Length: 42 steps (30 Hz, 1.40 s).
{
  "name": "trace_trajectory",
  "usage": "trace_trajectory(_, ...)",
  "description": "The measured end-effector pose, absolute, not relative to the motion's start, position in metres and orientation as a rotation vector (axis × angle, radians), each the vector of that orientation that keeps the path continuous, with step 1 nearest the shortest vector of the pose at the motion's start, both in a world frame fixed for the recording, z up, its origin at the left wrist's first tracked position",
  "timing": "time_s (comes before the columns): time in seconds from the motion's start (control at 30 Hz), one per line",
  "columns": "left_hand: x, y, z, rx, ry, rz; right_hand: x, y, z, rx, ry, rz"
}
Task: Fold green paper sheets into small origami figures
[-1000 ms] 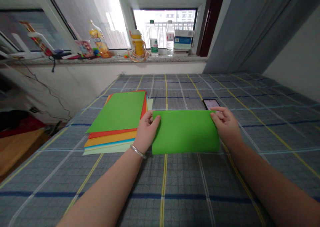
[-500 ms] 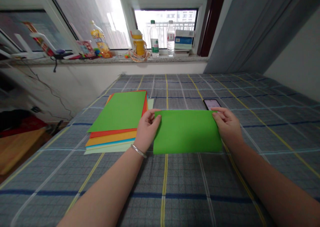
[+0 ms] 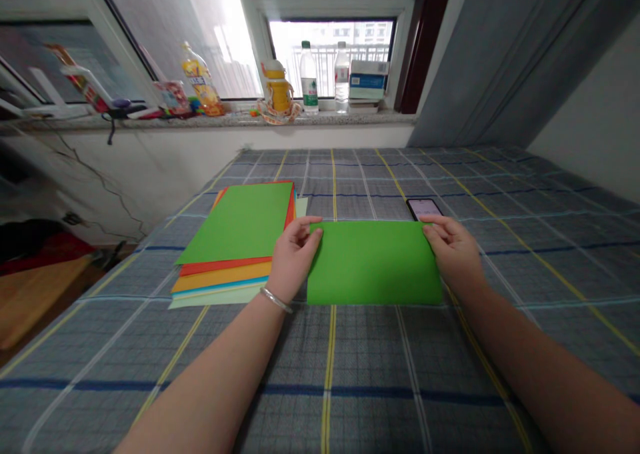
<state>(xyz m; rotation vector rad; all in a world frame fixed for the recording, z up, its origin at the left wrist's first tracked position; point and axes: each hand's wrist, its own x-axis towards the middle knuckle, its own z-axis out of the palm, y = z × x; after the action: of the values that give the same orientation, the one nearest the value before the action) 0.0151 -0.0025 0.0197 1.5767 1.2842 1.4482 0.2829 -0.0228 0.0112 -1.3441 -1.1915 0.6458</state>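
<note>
The green sheet (image 3: 375,263) lay at the centre, broad side toward the viewer, above the plaid cloth (image 3: 370,367). The left hand (image 3: 294,254), bracelet (image 3: 275,299) at its wrist, pinched the sheet's 10 o'clock corner between thumb and forefinger, other fingers curled; the right hand (image 3: 456,249) was closed likewise on the 2 o'clock corner.

At 9 to 10 o'clock lay a stack of coloured paper (image 3: 240,224), green uppermost over red, orange, blue and pale green, its near right corner hidden by the left hand. At 1 o'clock lay a phone (image 3: 423,206), lit, just beyond the right fingertips.

Farther out, the windowsill (image 3: 235,119) bore, from 10 through 12 o'clock, a yellow-labelled bottle (image 3: 200,84), a yellow drinking flask (image 3: 277,94), a green-capped bottle (image 3: 309,84), a clear bottle (image 3: 341,81) and stacked boxes (image 3: 369,77), one with a blue band. Printing showed on several labels but was too small to read. A grey curtain (image 3: 500,54) hung at 1 o'clock.
</note>
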Motion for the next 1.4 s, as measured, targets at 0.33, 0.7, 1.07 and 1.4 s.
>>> trace_trajectory(0.33,0.011,0.007,0.01,1.641,1.364,1.318,0.289,-0.013,0.001,-1.421,-1.332,0.663)
trace_trajectory(0.7,0.009,0.026,-0.013,1.995,1.692,0.945,0.298,0.012,-0.021,-1.663,-1.691,0.473)
trace_trajectory(1.07,0.012,0.023,-0.014,2.266,1.733,0.704,0.302,0.019,-0.025,-1.744,-1.759,0.438)
trace_trajectory(1.4,0.016,0.022,-0.014,2.697,1.598,0.583,0.302,0.022,-0.027,-1.779,-1.781,0.404)
